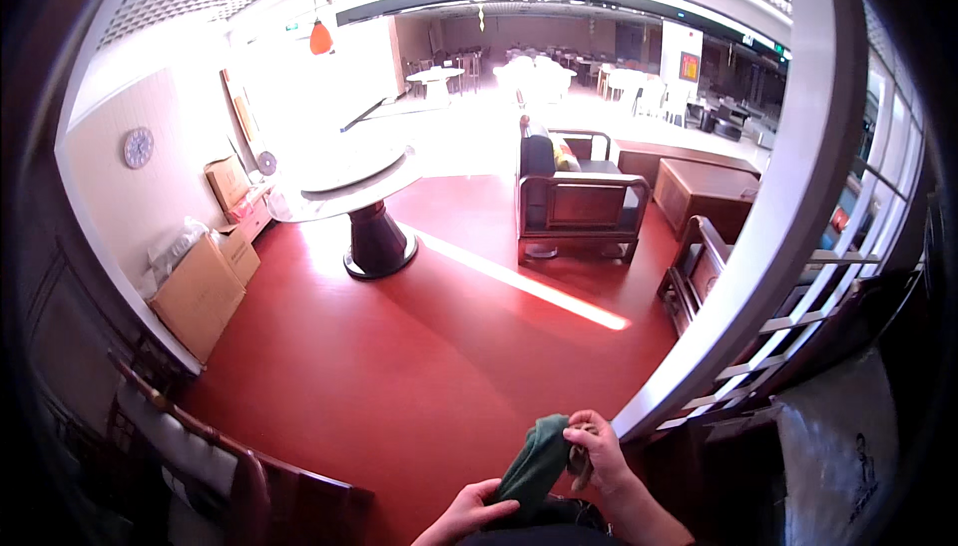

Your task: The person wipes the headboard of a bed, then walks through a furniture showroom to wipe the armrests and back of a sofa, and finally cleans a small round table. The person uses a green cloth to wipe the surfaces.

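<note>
A dark green cloth (536,461), long and bunched into folds, hangs between my hands at the lower middle. My left hand (476,512) is closed on its lower end, with the thumb lying along the fabric. My right hand (599,449) pinches the upper end between thumb and fingers. A crumpled brownish piece of fabric (580,464) also hangs from the right hand, beside the green cloth; its exact kind does not show.
Ahead stands a round pedestal table (367,237) on a red floor (399,366). A wooden armchair (584,202) and a low wooden table (704,195) are to the right. Cardboard boxes (200,296) line the left wall. A white post (743,316) rises close on the right.
</note>
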{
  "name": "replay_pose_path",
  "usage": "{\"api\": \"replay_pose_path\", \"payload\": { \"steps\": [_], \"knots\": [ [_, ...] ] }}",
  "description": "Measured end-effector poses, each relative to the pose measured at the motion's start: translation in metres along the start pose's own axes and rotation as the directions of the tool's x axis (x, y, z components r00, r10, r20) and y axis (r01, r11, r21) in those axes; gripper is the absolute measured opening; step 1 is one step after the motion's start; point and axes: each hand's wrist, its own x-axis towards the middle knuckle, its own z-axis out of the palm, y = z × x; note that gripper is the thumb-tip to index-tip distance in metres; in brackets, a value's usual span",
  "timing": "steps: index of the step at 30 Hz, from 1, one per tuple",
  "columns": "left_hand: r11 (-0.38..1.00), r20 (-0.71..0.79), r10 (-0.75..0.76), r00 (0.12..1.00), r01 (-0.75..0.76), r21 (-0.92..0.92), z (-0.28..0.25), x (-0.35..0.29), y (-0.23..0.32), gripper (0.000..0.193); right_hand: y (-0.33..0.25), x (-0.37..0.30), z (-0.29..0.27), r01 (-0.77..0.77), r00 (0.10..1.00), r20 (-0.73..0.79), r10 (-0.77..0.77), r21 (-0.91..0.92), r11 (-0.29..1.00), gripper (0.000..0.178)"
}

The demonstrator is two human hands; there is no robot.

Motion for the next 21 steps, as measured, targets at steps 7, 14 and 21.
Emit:
{"api": "replay_pose_path", "payload": {
  "steps": [7, 14, 21],
  "knots": [
    [0.965, -0.188, 0.246, 0.951, -0.258, -0.042, -0.088, 0.128, 0.070, 0.043, -0.050, 0.200, 0.063, -0.169, 0.924, 0.262, 0.278, -0.372, 0.913, 0.031],
    [0.950, -0.228, 0.220, 0.949, -0.262, -0.172, -0.211, 0.256, 0.111, 0.044, -0.049, 0.381, 0.123, -0.209, 0.904, 0.274, 0.329, -0.389, 0.897, 0.031],
    [0.930, -0.181, 0.353, 0.918, -0.365, -0.040, -0.341, 0.402, 0.254, 0.035, -0.106, 0.563, 0.183, -0.128, 0.903, 0.302, 0.305, -0.488, 0.863, 0.036]
  ]
}}
